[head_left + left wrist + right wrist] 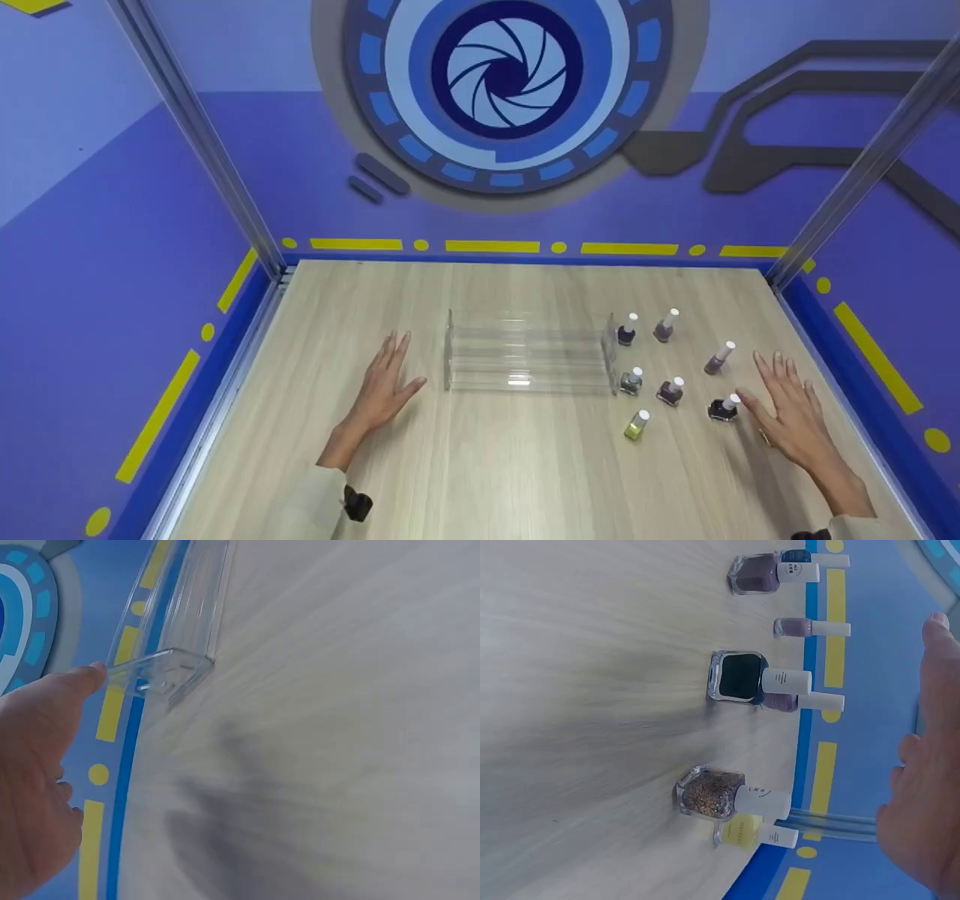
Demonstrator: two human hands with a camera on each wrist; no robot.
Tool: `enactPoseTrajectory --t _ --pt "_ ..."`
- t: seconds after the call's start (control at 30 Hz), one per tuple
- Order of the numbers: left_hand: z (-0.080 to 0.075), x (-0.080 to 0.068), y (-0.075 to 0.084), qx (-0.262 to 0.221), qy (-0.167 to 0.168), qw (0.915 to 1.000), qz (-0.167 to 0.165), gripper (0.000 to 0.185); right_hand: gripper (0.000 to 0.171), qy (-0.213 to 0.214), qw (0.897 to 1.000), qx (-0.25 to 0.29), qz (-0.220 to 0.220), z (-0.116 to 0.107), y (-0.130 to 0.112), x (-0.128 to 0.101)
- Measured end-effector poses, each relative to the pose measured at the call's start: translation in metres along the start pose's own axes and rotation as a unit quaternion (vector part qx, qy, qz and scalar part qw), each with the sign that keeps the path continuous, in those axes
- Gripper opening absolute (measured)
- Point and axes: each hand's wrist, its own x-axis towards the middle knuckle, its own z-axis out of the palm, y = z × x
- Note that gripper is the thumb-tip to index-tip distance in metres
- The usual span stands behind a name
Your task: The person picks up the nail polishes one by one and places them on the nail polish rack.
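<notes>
Well, the right hand (791,416) hovered flat, holding nothing, beside the black bottle (722,409) on the table (495,465); the left hand (384,386) lay flat too. A careless sweep could topple the neighbours (tightly clustered).

Counter (487,465) showing pale wood grain. Clear rack (525,360) at centre. At 3 o'clock: black bottle (721,409), yellow bottle (637,427), mauve bottle (718,360), all white-capped. Walls (112,225) showing purple with yellow dashes.

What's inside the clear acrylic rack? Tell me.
The clear rack holds no bottles on its steps; the wooden table shows through it. All seven polish bottles stand outside, to its right. Nothing covers it; both hands are apart from it.
</notes>
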Motion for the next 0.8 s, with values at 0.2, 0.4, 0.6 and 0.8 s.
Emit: enactPoseTrajectory --t 0.2,0.4,0.6,0.8 --pt "0.025 0.003 0.007 -0.146 -0.035 0.9853 -0.081 0.075 0.066 0.03 0.999 0.04 0.004 -0.002 0.002 -0.003" --pt "0.045 0.013 0.011 -0.267 -0.038 0.9478 -0.17 0.069 0.06 0.067 0.995 0.07 0.02 0.001 0.0 -0.008" --pt "0.064 0.026 0.011 -0.338 -0.008 0.9181 -0.207 0.064 0.055 0.092 0.993 0.067 0.021 0.007 0.003 -0.012" --pt "0.076 0.029 0.012 -0.367 -0.016 0.9063 -0.21 0.064 0.044 0.15 0.986 0.066 0.014 0.014 0.007 -0.016"
